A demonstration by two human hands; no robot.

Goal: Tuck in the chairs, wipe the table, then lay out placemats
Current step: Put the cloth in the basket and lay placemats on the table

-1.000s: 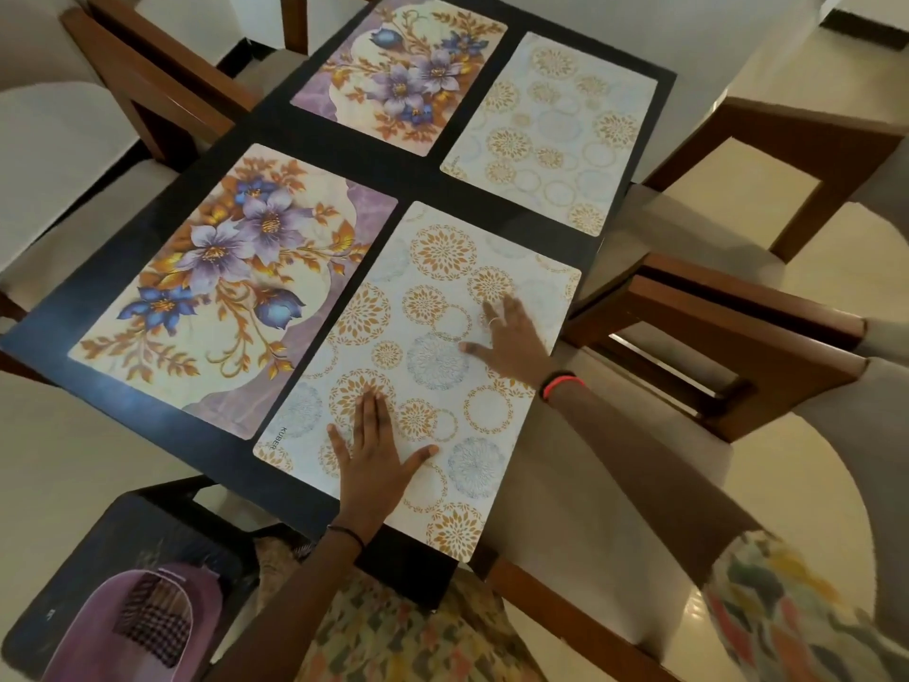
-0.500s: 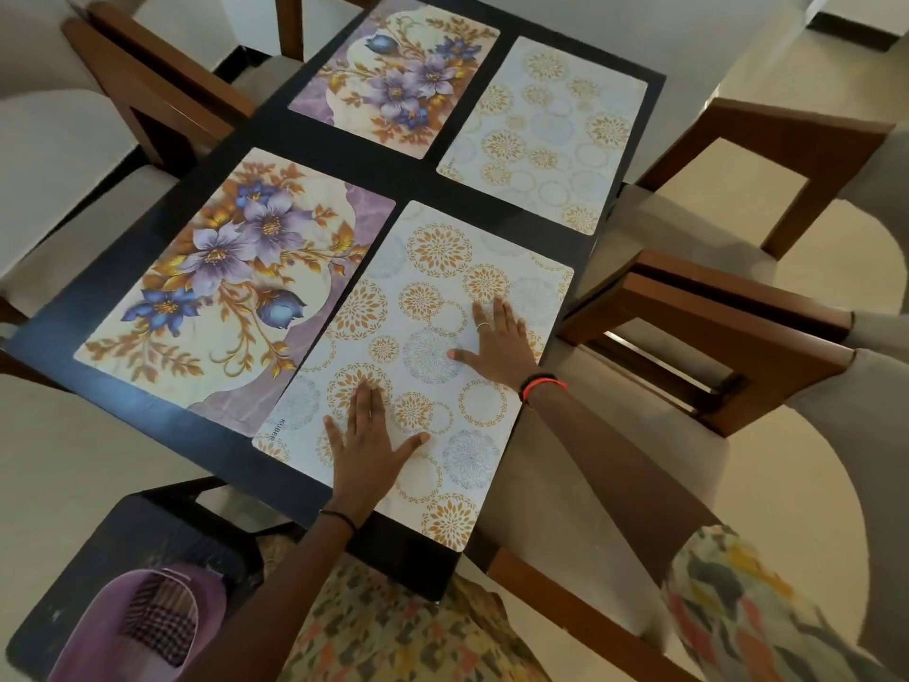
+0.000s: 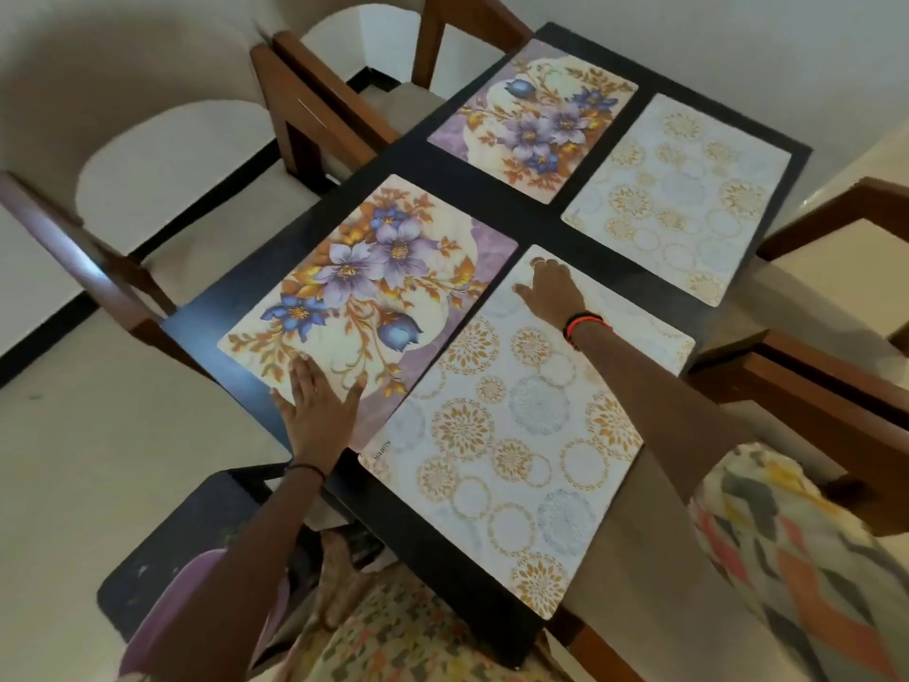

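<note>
Four placemats covered the dark bench (image 3: 497, 211), and nearest me the left hand (image 3: 317, 411) lay flat, fingers spread and gripping nothing, on the near corner of the near floral placemat (image 3: 364, 302), apparently to square it beside its neighbour. Further in, the right hand (image 3: 553, 290) pressed open-palmed on the far end of the near circle-patterned placemat (image 3: 516, 435), likely smoothing it, while beyond lay the far floral placemat (image 3: 533, 120) and far circle-patterned placemat (image 3: 679, 194).
</note>
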